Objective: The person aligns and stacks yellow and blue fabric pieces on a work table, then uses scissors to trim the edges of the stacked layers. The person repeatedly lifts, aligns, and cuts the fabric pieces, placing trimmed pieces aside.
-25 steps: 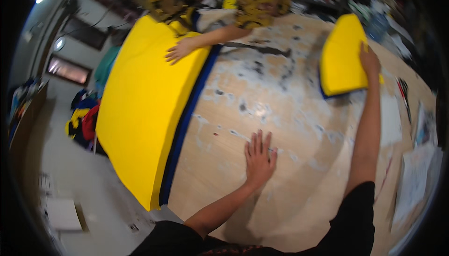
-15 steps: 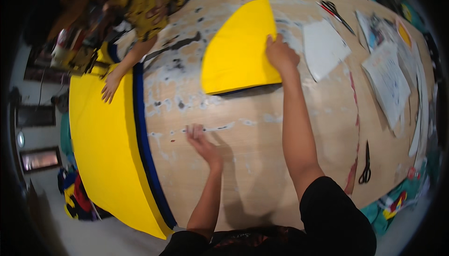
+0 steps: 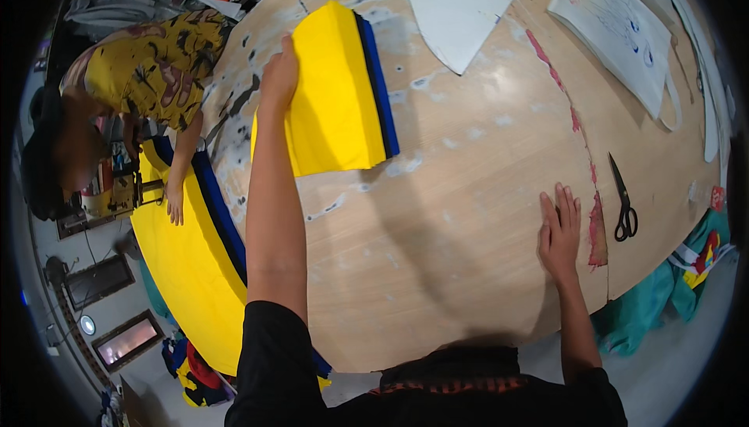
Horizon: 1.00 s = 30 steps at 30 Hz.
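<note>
A stack of cut fabric (image 3: 331, 91), yellow on top with black and blue layers showing along its right side, lies on the table at upper middle. My left hand (image 3: 278, 76) reaches up to its left edge, closed on the fabric there; the fingertips are partly hidden. Well to the right, my right hand (image 3: 560, 232) rests on the bare wood, holding nothing, fingers stretched out. Just beyond it are black scissors (image 3: 623, 201), lying closed beside a peeling reddish strip (image 3: 573, 119) on the tabletop.
A long yellow fabric stack (image 3: 187, 286) runs along the table's left edge. Another person's hand (image 3: 175, 201) lies on it, near a dark metal device (image 3: 148, 189). A white pattern piece (image 3: 460, 13) and a white bag (image 3: 612, 33) lie at the far right.
My right hand has left the small fabric stack and come down onto the table at right. My left hand has gone up to the stack's left edge. The view has shifted.
</note>
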Each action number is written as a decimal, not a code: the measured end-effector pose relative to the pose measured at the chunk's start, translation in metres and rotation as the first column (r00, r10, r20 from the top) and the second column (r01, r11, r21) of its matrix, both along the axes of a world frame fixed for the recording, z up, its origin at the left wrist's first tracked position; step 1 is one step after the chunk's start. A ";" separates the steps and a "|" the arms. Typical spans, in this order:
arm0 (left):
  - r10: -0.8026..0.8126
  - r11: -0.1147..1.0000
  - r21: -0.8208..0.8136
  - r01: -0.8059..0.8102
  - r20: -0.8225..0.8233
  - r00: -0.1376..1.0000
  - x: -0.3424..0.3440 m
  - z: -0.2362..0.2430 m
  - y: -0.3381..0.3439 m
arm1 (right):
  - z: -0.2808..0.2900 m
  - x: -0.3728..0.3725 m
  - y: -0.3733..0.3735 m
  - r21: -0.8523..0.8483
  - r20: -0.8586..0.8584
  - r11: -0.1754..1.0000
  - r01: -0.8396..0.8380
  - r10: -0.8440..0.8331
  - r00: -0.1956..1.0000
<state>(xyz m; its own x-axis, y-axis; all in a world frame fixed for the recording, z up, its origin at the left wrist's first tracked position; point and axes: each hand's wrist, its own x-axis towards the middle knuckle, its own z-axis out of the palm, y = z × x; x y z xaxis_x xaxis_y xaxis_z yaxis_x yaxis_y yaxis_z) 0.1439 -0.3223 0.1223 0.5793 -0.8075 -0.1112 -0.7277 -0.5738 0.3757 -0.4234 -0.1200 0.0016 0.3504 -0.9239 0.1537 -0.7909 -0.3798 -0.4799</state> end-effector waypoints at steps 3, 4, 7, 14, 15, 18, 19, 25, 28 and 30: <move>0.018 1.000 -0.013 -0.020 -0.135 0.991 0.014 -0.032 0.016 | -0.002 -0.031 0.031 0.039 -0.014 0.999 0.025 -0.024 1.000; 0.005 1.000 0.003 -0.005 -0.139 0.990 0.004 -0.033 0.018 | 0.007 -0.025 0.028 0.028 0.006 0.999 0.034 -0.034 0.999; -0.001 0.996 0.089 0.010 -0.111 0.994 -0.032 -0.026 0.035 | 0.018 -0.018 0.027 0.006 0.020 0.998 0.059 -0.060 0.998; -0.126 0.970 0.201 0.137 -0.064 0.990 -0.136 -0.014 0.115 | 0.001 -0.015 0.014 -0.119 0.093 0.987 0.104 -0.093 0.991; -0.194 0.958 0.204 0.202 -0.056 0.979 -0.151 -0.014 0.133 | -0.003 -0.015 0.015 -0.138 0.104 0.984 0.112 -0.098 0.990; -0.340 0.921 0.206 0.330 0.016 0.940 -0.179 -0.026 0.183 | -0.003 -0.013 0.011 -0.197 0.124 0.974 0.111 -0.087 0.988; -0.338 0.925 0.183 0.332 0.000 0.941 -0.208 -0.013 0.201 | -0.004 -0.014 0.011 -0.209 0.123 0.971 0.115 -0.091 0.988; -0.496 0.855 0.173 0.489 -0.003 0.868 -0.266 -0.011 0.259 | -0.017 -0.019 0.004 -0.267 0.105 0.958 0.102 -0.077 0.992; -0.477 0.853 0.234 0.466 -0.010 0.879 -0.281 -0.008 0.274 | -0.018 -0.018 0.003 -0.286 0.066 0.952 0.105 -0.089 0.994; -0.471 0.851 0.262 0.454 0.002 0.882 -0.290 -0.006 0.291 | -0.017 -0.017 0.008 -0.279 0.063 0.956 0.094 -0.080 0.995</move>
